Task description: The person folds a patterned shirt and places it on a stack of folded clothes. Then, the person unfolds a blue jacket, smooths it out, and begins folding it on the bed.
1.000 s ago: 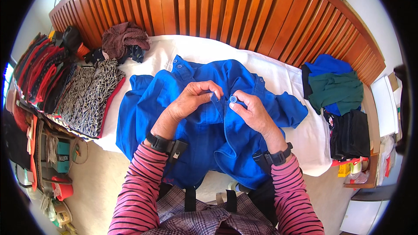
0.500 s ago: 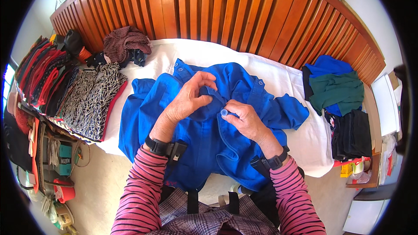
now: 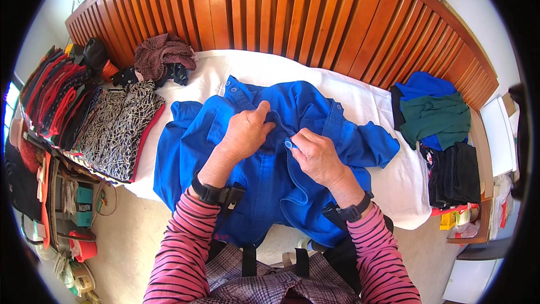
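Observation:
A blue jacket [image 3: 247,177] with a zip and buttons lies spread over the white sheet before me. At its collar, my left hand [image 3: 246,130] is closed on the cloth, thumb pointing up and its fingertips tucked behind the fabric. My right hand [image 3: 320,156] pinches the collar's other end, just beside a round blue button [image 3: 288,143]. The two hands are a short way apart, with collar cloth between them. Below, the zip edge [image 3: 295,177] hangs in a loose curve. Further buttons show on the cuff tabs above my hands.
Folded dark and red clothes [image 3: 56,93] and a patterned garment [image 3: 121,129] are stacked at the left. A crumpled maroon cloth [image 3: 163,56] lies behind them. Green cloth [image 3: 436,118] and black folded clothes [image 3: 454,174] sit at the right. A slatted wooden headboard [image 3: 270,11] stands at the back.
My left hand has turned and closed down on the collar, its fingers curling from a raised, looser shape. The right hand's grip has shifted slightly, still by the button.

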A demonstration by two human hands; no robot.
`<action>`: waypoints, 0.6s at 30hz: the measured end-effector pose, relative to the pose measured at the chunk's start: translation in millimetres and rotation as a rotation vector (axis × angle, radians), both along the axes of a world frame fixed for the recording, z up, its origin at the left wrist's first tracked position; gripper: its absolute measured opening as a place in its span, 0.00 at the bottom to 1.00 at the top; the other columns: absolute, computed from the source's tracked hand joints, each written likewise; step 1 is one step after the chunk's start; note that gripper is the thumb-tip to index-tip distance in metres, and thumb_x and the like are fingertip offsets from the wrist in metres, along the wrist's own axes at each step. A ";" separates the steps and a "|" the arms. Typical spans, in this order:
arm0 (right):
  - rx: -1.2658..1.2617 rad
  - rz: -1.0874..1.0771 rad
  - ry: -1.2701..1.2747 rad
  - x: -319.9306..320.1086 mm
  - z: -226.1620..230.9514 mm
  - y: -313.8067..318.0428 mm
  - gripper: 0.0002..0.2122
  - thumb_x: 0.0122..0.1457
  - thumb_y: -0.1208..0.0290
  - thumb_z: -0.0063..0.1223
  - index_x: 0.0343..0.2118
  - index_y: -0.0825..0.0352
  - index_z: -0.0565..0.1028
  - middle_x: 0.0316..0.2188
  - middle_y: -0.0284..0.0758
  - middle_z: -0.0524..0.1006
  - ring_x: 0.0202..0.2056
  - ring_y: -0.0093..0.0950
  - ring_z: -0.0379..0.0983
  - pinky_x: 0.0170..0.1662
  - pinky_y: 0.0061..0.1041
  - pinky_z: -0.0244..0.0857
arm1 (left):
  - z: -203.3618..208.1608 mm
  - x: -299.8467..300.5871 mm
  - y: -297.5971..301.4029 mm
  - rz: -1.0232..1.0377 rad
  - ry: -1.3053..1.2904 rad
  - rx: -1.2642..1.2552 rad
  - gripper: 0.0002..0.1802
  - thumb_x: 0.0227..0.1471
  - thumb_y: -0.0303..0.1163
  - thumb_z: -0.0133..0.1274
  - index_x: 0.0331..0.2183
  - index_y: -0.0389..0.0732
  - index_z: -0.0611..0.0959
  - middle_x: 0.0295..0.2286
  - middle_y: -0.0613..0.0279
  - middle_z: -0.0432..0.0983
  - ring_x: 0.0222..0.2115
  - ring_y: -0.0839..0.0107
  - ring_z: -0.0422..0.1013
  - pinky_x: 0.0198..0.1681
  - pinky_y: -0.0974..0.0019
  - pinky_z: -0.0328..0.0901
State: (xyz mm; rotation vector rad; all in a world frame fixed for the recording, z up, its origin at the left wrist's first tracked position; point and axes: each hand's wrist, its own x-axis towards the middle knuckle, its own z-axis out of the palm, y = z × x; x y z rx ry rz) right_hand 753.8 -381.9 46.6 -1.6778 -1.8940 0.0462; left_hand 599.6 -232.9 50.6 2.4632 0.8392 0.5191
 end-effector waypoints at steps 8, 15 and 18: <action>0.115 0.006 -0.044 -1.9 4.2 0.5 0.07 0.53 0.79 0.59 0.34 0.68 0.75 0.30 0.37 0.71 0.30 0.33 0.75 0.31 0.26 0.73 | -16.6 2.9 10.8 -0.078 -0.442 -0.328 0.09 0.52 0.17 0.49 0.38 0.36 0.77 0.31 0.52 0.78 0.35 0.65 0.76 0.41 0.63 0.69; 0.093 0.080 -0.186 -13.8 -2.1 -0.5 0.07 0.51 0.81 0.57 0.33 0.66 0.75 0.35 0.37 0.71 0.35 0.30 0.74 0.30 0.25 0.73 | -18.4 3.2 19.4 -0.156 -0.419 -0.590 0.11 0.51 0.19 0.43 0.31 0.36 0.81 0.28 0.61 0.75 0.34 0.72 0.71 0.42 0.70 0.66; 0.073 0.083 -0.195 -14.8 -4.8 -0.6 0.06 0.50 0.81 0.56 0.32 0.66 0.74 0.36 0.38 0.71 0.36 0.31 0.74 0.30 0.25 0.74 | -9.6 -0.7 14.9 -0.101 -0.352 -0.633 0.09 0.52 0.23 0.45 0.31 0.36 0.81 0.29 0.60 0.76 0.34 0.72 0.71 0.42 0.69 0.66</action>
